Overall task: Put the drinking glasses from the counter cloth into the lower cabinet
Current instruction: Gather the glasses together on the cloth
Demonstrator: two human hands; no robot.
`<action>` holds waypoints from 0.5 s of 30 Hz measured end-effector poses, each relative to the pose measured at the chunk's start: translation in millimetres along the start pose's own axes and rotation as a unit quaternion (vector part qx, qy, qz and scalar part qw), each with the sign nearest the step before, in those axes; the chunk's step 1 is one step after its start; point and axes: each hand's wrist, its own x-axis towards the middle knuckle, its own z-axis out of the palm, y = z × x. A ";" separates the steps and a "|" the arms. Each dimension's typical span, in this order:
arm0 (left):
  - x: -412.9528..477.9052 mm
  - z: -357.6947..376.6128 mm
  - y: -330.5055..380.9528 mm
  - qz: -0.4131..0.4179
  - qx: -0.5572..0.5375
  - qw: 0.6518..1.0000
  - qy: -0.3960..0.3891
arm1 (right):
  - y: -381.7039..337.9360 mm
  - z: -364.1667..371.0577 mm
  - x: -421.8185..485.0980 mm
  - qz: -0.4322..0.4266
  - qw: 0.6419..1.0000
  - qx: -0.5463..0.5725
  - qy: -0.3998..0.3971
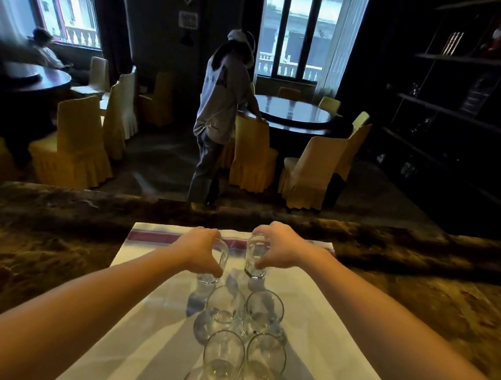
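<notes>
A white cloth [156, 308] with a dark red stripe lies on the marble counter. Several clear drinking glasses stand on it in two columns. My left hand [200, 253] grips the far left glass [218, 262] from its left side. My right hand [280, 249] grips the far right glass [256, 259] from its right side. Both glasses stand upright, with their bases at or just above the cloth. Closer to me stand a middle pair [223, 307] [264, 309] and a near pair [223, 364] [264, 368], untouched. The lower cabinet is out of view.
The brown marble counter [43, 251] has a raised back ledge [389, 239]. Beyond it a person [219, 112] stands by a round dining table [294, 112] with yellow-covered chairs. Another person [44, 50] sits at the far left. Dark shelves [460, 101] fill the right side.
</notes>
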 end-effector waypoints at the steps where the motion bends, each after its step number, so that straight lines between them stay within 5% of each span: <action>1: 0.3 1.6 2.1 -0.001 0.000 1.000 0.000 | 0.3 3.8 -0.8 -0.002 1.000 -0.001 -0.003; 15: 6.6 34.4 30.0 0.013 0.018 1.000 0.016 | 12.9 39.3 -14.3 0.045 0.999 0.017 0.014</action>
